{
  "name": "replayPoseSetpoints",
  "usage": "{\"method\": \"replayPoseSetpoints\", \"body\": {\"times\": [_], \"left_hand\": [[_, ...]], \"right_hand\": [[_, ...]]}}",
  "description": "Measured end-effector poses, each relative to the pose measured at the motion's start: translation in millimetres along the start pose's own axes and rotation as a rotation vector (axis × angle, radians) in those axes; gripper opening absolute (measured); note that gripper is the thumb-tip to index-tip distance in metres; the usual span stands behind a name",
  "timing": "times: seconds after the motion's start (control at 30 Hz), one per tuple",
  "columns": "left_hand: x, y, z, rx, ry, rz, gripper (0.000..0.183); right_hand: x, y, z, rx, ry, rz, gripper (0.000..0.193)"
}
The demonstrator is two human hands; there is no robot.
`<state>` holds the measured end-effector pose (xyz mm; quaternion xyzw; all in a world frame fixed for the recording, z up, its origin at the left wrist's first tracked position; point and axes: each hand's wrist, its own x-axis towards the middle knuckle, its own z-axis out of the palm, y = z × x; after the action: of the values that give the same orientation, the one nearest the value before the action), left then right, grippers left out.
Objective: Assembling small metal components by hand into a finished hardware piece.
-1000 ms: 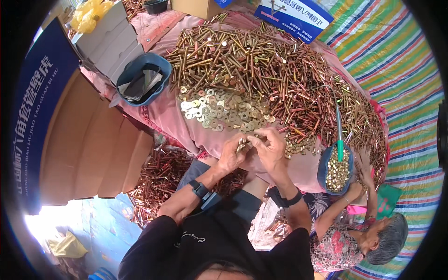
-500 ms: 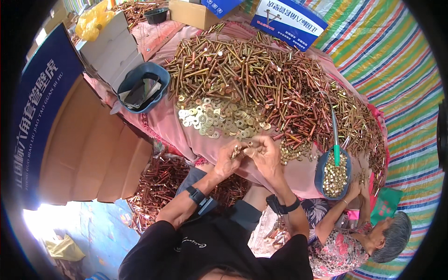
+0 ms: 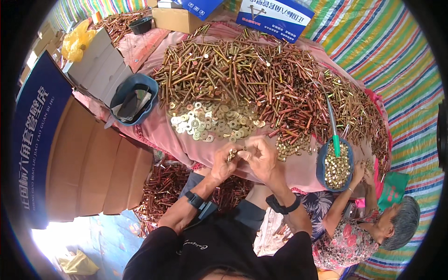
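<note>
My left hand [image 3: 225,164] is closed around several metal bolts [image 3: 232,153], whose brass-coloured ends poke out between thumb and fingers. Right against it, my right hand [image 3: 261,159] pinches at these ends with thumb and forefinger. Whatever lies between its fingertips is too small to make out. Both hands hover over the near edge of the pink cloth [image 3: 205,151]. Just beyond them lies a heap of flat gold washers [image 3: 205,122]. Loose brass nuts [image 3: 289,148] are scattered to the right of my right hand.
A large heap of bolts [image 3: 242,70] covers the far cloth. A blue bowl of nuts [image 3: 337,171] with a green-handled tool [image 3: 336,145] stands right, beside a co-worker's hands [image 3: 361,175]. Left are a blue tub [image 3: 135,98] and a large carton [image 3: 88,158]. More bolts [image 3: 163,191] lie below.
The view has shifted slightly. My hands stay together at the cloth's edge; the left has turned so the bolt ends show more, and the right fingers have shifted against them.
</note>
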<state>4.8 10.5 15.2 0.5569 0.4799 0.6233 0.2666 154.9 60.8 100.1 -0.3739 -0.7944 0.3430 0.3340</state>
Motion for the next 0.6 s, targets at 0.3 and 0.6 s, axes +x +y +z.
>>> {"method": "replayPoseSetpoints", "body": {"times": [0.3,0.6], "left_hand": [[-5.2,-3.4,0.6,-0.498,-0.006,-0.431,0.030],[0.7,13.5,-12.4,0.075,-0.028,-0.125,0.035]], "right_hand": [[-6.5,31.2,-8.3,0.510,0.062,0.267,0.017],[38.7,70.2,2.6,-0.302,0.136,0.098,0.023]]}}
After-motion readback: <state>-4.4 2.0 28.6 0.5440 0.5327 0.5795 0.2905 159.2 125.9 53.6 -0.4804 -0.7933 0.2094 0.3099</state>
